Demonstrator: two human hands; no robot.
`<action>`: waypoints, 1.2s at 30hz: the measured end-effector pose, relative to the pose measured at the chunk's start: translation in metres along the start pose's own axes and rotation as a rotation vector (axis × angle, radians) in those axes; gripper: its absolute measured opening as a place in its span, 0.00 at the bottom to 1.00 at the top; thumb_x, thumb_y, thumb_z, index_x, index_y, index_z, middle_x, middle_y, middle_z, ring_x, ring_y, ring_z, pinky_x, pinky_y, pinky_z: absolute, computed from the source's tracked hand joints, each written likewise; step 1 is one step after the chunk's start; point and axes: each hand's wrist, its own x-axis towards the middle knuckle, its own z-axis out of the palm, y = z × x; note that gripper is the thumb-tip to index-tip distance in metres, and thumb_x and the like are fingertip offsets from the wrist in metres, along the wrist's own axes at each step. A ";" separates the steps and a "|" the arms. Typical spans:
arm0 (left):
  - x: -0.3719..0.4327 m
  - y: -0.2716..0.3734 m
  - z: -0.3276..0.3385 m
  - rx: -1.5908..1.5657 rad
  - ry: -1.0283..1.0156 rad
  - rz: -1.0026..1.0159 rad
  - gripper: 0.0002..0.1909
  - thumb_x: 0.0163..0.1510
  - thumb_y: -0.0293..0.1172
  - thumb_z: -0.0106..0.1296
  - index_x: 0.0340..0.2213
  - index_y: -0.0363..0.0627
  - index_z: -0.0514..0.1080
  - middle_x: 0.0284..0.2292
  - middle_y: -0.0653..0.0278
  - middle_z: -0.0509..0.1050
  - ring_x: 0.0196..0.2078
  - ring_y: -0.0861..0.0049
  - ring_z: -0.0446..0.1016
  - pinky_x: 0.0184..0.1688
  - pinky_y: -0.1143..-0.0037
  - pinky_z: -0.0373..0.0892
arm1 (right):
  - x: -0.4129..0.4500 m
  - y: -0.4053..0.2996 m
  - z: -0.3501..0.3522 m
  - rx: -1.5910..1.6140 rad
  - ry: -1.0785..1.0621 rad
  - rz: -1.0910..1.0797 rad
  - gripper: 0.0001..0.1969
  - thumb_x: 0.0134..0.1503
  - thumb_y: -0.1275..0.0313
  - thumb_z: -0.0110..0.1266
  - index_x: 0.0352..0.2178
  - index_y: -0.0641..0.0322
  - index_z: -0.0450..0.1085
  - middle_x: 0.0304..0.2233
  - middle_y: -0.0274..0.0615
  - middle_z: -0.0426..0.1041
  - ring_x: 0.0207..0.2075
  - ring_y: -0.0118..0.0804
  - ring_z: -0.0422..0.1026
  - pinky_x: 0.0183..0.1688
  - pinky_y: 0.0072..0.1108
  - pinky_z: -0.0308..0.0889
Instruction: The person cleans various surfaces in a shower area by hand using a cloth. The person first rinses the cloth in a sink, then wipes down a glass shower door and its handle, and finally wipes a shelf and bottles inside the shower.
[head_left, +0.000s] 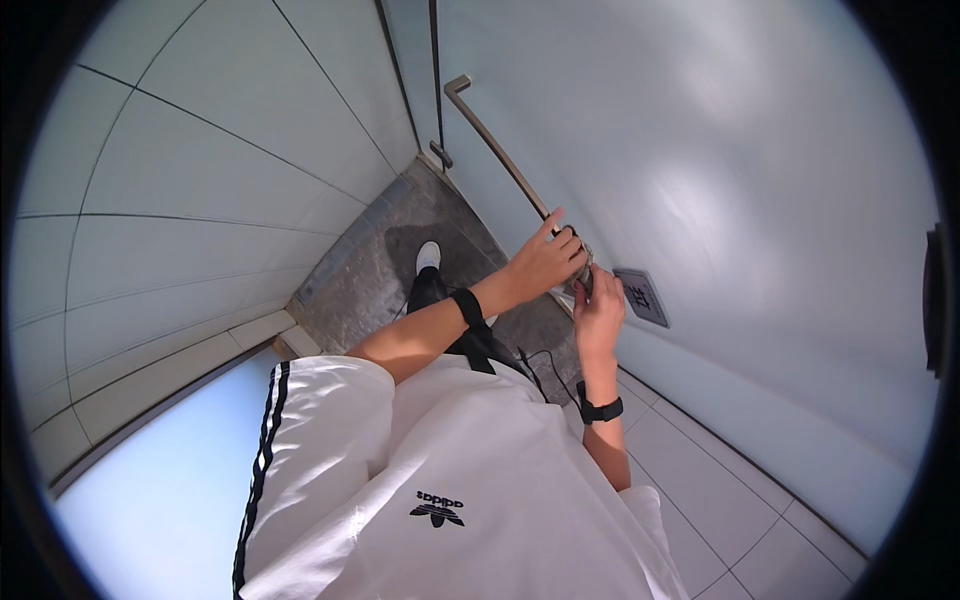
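A long metal pull handle (499, 154) runs along a pale frosted door panel (720, 187). At its near end, a grey-brown twisted thing (587, 259), perhaps a rope or cord, shows between my hands. My left hand (551, 255) curls its fingers over this thing and the handle's end, with the index finger extended. Close beside it, my right hand (600, 304) pinches the twisted thing between thumb and fingers. The hands hide much of it, so how it is fastened cannot be told.
A grey sign plate (642, 298) with writing is on the panel, right of my hands. Tiled wall (225, 150) rises at the left. A small metal fitting (441, 154) sits low by the panel's edge. A black cable (551, 356) hangs over the dark floor (337, 300).
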 end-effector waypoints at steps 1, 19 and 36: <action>-0.001 -0.008 0.000 -0.003 -0.007 -0.005 0.05 0.47 0.31 0.51 0.29 0.49 0.70 0.30 0.67 0.68 0.44 0.74 0.70 0.64 0.53 0.51 | 0.003 0.001 0.005 -0.078 -0.107 0.021 0.11 0.49 0.77 0.58 0.36 0.65 0.69 0.34 0.44 0.73 0.41 0.46 0.70 0.38 0.34 0.69; -0.006 -0.264 -0.039 -0.047 -0.011 -0.006 0.09 0.45 0.28 0.52 0.32 0.46 0.71 0.33 0.67 0.69 0.45 0.74 0.69 0.64 0.57 0.52 | 0.192 -0.139 0.121 -0.473 -0.398 -0.191 0.02 0.47 0.76 0.52 0.25 0.60 0.72 0.26 0.41 0.76 0.33 0.40 0.77 0.31 0.28 0.72; -0.030 -0.285 -0.032 -0.588 0.191 -0.387 0.20 0.47 0.16 0.51 0.44 0.32 0.70 0.47 0.53 0.71 0.50 0.57 0.70 0.53 0.67 0.68 | 0.219 -0.178 0.162 -0.182 0.041 -0.353 0.26 0.49 0.80 0.50 0.53 0.68 0.64 0.54 0.48 0.67 0.51 0.46 0.68 0.49 0.30 0.67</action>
